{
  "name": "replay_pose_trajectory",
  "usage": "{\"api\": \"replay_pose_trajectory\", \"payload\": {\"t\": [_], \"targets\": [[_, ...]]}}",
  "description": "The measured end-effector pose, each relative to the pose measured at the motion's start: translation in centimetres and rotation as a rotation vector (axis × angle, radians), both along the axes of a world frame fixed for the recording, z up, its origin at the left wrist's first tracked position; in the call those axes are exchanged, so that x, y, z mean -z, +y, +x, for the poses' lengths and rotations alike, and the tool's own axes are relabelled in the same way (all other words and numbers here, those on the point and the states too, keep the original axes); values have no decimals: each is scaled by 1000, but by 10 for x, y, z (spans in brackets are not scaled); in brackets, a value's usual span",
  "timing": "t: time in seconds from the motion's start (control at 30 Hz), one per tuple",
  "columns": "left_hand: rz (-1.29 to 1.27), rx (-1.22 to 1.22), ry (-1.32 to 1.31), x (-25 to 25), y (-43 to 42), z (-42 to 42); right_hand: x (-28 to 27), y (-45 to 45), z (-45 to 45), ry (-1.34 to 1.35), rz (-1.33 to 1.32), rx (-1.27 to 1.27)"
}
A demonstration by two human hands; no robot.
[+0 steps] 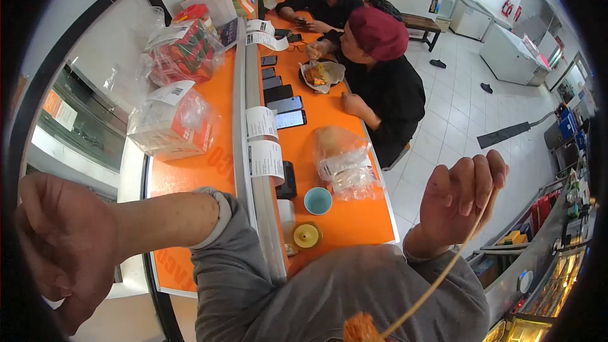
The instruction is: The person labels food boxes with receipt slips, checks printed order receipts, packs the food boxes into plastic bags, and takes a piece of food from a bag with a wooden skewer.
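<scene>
My right hand (459, 199) is raised at the right, its fingers closed around a thin wooden skewer (436, 286). The skewer slants down toward me, and an orange-brown piece of food (361, 328) is at its lower end, partly cut off by the frame. At the far left, my left hand (66, 247) is held out past the counter, beside a dark-framed opening. Its fingers are curled in, and whatever may be inside them is hidden. A light blue cup (318, 201) and a yellow-lidded container (306, 235) stand on the orange counter between my arms.
Bagged boxes (174, 120) sit on the left ledge (218, 164). Phones (290, 119), receipts (265, 158) and a plastic bag of items (345, 164) lie along the counter. A person in a maroon cap (379, 33) sits by a food bowl (322, 76); another sits beyond. Lit food cases (557, 285) stand lower right.
</scene>
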State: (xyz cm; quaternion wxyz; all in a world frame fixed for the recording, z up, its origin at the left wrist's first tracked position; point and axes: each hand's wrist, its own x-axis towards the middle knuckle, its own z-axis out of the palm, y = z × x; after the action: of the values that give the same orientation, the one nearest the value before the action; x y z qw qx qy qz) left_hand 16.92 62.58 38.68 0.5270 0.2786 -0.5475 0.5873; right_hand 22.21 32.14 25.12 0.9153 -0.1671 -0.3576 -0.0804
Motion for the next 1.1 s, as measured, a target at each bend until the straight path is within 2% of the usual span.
{"api": "replay_pose_trajectory", "payload": {"t": [0.23, 0.33, 0.37, 0.43, 0.53, 0.6, 0.63, 0.67, 0.7, 0.73, 0.77, 0.8, 0.87, 0.97, 1.1], "targets": [[-2, -4, 15, -2, -4, 2, -1, 0, -1, 17, -40, -261], [17, -9, 31, -5, -9, 3, 8, 1, 8, 85, -42, -365], [18, -11, 31, -6, -11, 3, 10, 1, 12, 180, -1, -385], [432, -170, 238, -4, 33, -19, 23, -2, 27, 289, 34, -376], [692, 34, 276, -12, 93, -42, 61, -17, 55, 396, 14, -124], [873, 162, 298, -20, 124, -52, 91, -22, 73, 476, -99, 377], [817, 147, 253, -21, 117, -47, 112, -24, 76, 524, -158, 630], [760, 130, 211, -22, 110, -42, 138, -27, 78, 445, -340, 769], [555, 26, 99, -19, 77, -24, 167, -30, 81, 354, -524, 905], [458, -31, 66, -16, 62, -18, 194, -33, 83, 261, -711, 1035], [356, -90, 40, -12, 47, -12, 222, -35, 86, 104, -902, 1091], [367, -105, 84, -10, 41, -11, 241, -36, 89, -61, -1089, 1135], [388, -138, 163, -7, 32, -10, 251, -30, 90, -347, -1408, 1202], [425, -193, 241, -6, 28, -9, 277, -11, 97, -212, -1468, 1155], [478, -238, 272, -7, 26, -11, 261, 11, 117, -156, -1255, 1051]]}}
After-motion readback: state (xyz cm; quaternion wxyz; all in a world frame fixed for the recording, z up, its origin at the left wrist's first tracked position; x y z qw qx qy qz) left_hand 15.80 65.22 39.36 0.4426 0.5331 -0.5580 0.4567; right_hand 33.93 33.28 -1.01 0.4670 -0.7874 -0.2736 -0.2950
